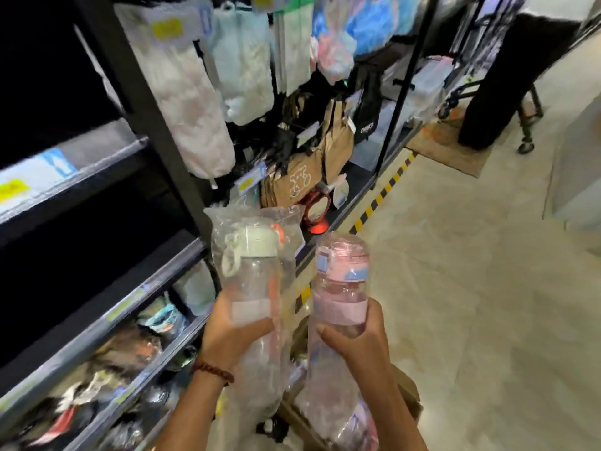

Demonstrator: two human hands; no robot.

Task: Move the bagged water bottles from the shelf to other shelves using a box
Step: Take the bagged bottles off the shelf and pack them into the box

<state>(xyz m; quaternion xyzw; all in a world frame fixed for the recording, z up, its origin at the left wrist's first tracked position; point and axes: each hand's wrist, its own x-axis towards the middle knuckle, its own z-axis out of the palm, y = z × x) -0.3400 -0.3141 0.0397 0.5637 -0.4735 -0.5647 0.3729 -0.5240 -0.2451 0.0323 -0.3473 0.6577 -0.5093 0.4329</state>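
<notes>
Clear plastic bags wrap two water bottles, both held upright in front of the shelf [107, 307]. On the left, the clear bottle [257, 288] has a pale green lid with a loop handle; on the right, the pink bottle [340, 294] has a pink cap and a blue label. Left hand [232, 333], a beaded bracelet [213, 371] at its wrist, grips the clear bottle around its middle. Right hand [359, 340] curls round the pink bottle's body. Below them a cardboard box [406, 395] shows partly. Two bottles, two hands, one box.
</notes>
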